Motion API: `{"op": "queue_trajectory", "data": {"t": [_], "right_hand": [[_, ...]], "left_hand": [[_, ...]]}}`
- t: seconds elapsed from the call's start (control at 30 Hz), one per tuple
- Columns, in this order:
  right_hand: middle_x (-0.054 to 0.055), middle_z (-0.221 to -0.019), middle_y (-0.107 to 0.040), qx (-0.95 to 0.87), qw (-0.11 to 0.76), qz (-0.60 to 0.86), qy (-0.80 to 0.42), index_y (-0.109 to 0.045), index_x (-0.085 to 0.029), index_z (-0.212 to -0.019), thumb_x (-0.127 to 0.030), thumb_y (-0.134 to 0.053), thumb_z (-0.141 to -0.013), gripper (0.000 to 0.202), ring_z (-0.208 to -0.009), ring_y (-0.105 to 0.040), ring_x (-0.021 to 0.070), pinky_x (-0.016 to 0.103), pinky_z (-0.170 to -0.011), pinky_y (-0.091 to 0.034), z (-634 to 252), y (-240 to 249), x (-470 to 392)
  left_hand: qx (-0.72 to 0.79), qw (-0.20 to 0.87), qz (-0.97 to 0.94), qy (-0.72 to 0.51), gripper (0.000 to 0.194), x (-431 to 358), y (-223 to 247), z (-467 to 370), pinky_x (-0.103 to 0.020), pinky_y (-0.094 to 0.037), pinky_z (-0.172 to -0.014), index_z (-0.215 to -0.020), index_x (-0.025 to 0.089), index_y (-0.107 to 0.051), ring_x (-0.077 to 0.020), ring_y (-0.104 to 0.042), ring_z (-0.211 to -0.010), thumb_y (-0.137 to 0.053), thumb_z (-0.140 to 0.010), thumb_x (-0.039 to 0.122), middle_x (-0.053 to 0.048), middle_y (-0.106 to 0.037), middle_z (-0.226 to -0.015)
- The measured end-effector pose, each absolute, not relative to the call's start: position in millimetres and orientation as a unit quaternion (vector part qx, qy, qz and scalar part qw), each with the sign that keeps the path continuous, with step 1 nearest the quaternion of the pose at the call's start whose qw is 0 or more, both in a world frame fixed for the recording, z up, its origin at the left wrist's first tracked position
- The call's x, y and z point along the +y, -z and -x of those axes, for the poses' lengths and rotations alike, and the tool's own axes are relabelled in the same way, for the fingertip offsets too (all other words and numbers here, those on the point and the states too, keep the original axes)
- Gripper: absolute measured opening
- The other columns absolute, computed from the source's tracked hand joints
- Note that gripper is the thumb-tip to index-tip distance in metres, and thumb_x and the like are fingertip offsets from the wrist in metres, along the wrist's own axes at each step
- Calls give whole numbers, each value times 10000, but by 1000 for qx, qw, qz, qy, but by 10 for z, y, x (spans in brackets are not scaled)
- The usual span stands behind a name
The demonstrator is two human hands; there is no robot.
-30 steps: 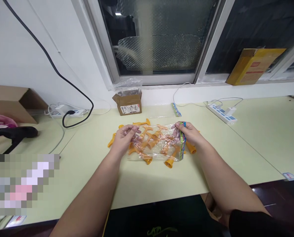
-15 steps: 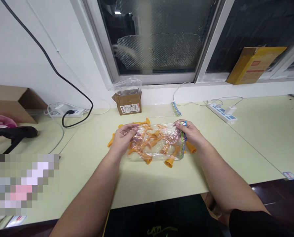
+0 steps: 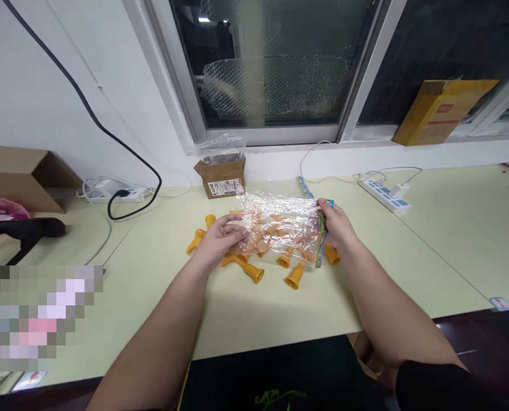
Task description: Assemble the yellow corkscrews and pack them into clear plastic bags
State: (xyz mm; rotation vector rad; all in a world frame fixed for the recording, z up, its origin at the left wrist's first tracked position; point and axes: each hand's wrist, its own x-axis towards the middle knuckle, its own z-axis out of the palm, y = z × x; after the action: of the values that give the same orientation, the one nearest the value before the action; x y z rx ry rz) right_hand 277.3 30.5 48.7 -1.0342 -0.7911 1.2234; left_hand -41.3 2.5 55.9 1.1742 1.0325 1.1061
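Note:
A clear plastic bag (image 3: 280, 225) with a colourful printed strip along its right end is stretched between my hands. My right hand (image 3: 339, 224) pinches it at the printed end, thumb on top. At its left edge my left hand (image 3: 222, 240) has thumb and fingers closed on the film. Beneath and around the bag lie several orange-yellow plastic pieces with flared, bell-shaped ends, such as this horn-like piece (image 3: 295, 277) at the front. Some of them show only through the film. Whether anything is inside the bag, I cannot tell.
Behind the bag stands a small open cardboard box (image 3: 223, 178). Another printed strip (image 3: 305, 186) lies near the wall. Power strips with cables are at the right (image 3: 383, 195) and left (image 3: 120, 195). A larger carton (image 3: 15, 171) sits far left; a yellow box (image 3: 445, 112) leans on the window.
The bag has been raised and shifted to the right, its upper left corner now sticking up. My right hand moved right and slightly up; my left hand slid to the bag's left edge.

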Motion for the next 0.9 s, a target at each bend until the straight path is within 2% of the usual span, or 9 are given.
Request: {"op": "queue_trajectory", "data": {"t": [0.13, 0.23, 0.33, 0.37, 0.43, 0.53, 0.6, 0.73, 0.9], "right_hand": [[14, -798, -740, -387, 529, 418, -629, -670, -227, -922, -449, -849, -795, 312, -665, -698, 167, 304, -640, -625, -2827, -467, 285], [62, -952, -792, -436, 435, 419, -667, -709, -213, -1014, -347, -894, -762, 341, -798, -768, 193, 302, -699, -658, -2824, -428, 257], [48, -902, -789, -460, 418, 438, -650, -729, -195, -958, -331, -937, -716, 346, -782, -772, 178, 254, -674, -653, -2803, -383, 261], [38, -863, -781, -461, 425, 441, -642, -733, -191, -924, -342, -945, -706, 340, -762, -767, 170, 245, -672, -652, -2800, -372, 269], [26, -813, -768, -457, 442, 444, -631, -738, -188, -872, -358, -960, -682, 338, -726, -753, 154, 236, -679, -650, -2804, -358, 287], [29, -813, -769, -450, 462, 442, -623, -744, -192, -846, -361, -977, -650, 347, -689, -735, 137, 226, -668, -639, -2829, -359, 308], [31, -804, -764, -450, 471, 438, -620, -744, -193, -850, -365, -980, -640, 359, -670, -727, 133, 223, -652, -629, -2851, -366, 312], [20, -792, -754, -469, 462, 421, -624, -732, -199, -894, -396, -965, -660, 385, -685, -734, 149, 254, -678, -627, -2890, -382, 307], [16, -814, -745, -449, 471, 430, -627, -756, -219, -958, -480, -934, -684, 418, -703, -724, 173, 296, -678, -611, -2881, -398, 300]], "left_hand": [[450, 514, -474, -555, 683, 68, -532, 392, -235, -573, -606, -1260, 240, -535, -151, -719, -707, -908, -707, 383, 6, -696, -906], [467, 456, -467, -597, 793, 87, -493, 374, -257, -597, -608, -1375, 312, -387, -143, -719, -679, -869, -749, 381, 27, -670, -959], [479, 414, -476, -610, 934, 95, -458, 375, -322, -641, -658, -1495, 378, -258, -142, -720, -652, -849, -771, 362, 33, -655, -982], [481, 408, -481, -609, 924, 99, -451, 382, -335, -647, -668, -1501, 384, -275, -141, -719, -647, -845, -774, 358, 32, -655, -985], [487, 399, -500, -595, 710, 110, -445, 407, -321, -642, -669, -1398, 321, -472, -140, -715, -649, -829, -786, 371, 14, -669, -969], [511, 400, -525, -550, 329, 124, -450, 449, -284, -617, -666, -1025, 188, -701, -163, -718, -687, -793, -816, 425, -30, -699, -839], [521, 409, -527, -532, 333, 124, -457, 469, -287, -612, -671, -981, 166, -740, -182, -721, -708, -787, -823, 455, -46, -708, -772], [499, 419, -548, -525, 465, 95, -471, 483, -293, -614, -697, -1141, 179, -752, -170, -711, -717, -856, -770, 439, -55, -748, -888], [445, 497, -562, -490, 639, 25, -527, 473, -367, -629, -878, -1323, 185, -695, -208, -755, -848, -891, -743, 368, -71, -749, -985]]}}
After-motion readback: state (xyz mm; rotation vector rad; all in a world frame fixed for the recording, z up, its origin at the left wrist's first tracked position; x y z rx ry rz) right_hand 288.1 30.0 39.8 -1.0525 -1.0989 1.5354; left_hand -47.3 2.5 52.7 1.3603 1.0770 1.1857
